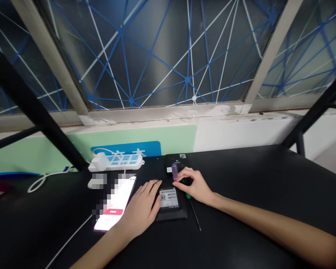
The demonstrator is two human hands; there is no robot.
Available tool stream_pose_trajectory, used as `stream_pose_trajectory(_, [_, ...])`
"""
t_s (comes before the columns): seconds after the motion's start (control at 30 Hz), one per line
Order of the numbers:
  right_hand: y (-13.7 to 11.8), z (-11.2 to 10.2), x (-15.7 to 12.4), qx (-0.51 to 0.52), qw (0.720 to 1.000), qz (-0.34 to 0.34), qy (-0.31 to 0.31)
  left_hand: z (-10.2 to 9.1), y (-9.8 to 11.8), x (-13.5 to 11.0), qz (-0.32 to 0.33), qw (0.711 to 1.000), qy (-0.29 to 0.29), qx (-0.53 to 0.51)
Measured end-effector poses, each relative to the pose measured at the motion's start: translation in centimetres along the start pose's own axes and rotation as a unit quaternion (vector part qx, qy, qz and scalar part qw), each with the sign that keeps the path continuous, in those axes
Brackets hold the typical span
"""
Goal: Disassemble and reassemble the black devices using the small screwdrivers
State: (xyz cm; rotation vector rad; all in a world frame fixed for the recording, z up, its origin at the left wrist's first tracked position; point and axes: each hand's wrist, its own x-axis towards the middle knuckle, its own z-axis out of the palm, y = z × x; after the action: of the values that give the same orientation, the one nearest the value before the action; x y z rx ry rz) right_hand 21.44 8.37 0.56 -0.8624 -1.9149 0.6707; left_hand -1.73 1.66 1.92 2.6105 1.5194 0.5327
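A black rectangular device with a white printed label (169, 198), resembling a hard drive, lies in or on a black casing (172, 215) on the desk. My left hand (144, 203) rests along its left edge, fingers stretched out and lying flat. At the device's far end, my right hand (197, 186) pinches the lower part of a small screwdriver (174, 170), whose purple translucent handle points up. Its tip is too small to make out. Partly under my right hand lies a second screwdriver (196, 215) with a green handle and a thin shaft.
A lit phone (114, 205) lies left of my left hand. Behind it are a white power strip (131, 161) with a plugged-in charger (100, 161) and cable. A flat black box (170, 158) sits beyond the device. Black frame bars (52, 140) flank the desk.
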Motion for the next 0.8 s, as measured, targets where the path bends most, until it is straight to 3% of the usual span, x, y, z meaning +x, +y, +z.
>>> stream_pose_trajectory(0.8, [-0.19,-0.04,-0.2,-0.007,1.0,-0.014,0.008,-0.26,0.28,0.11,0.006,1.0,-0.001,0.007])
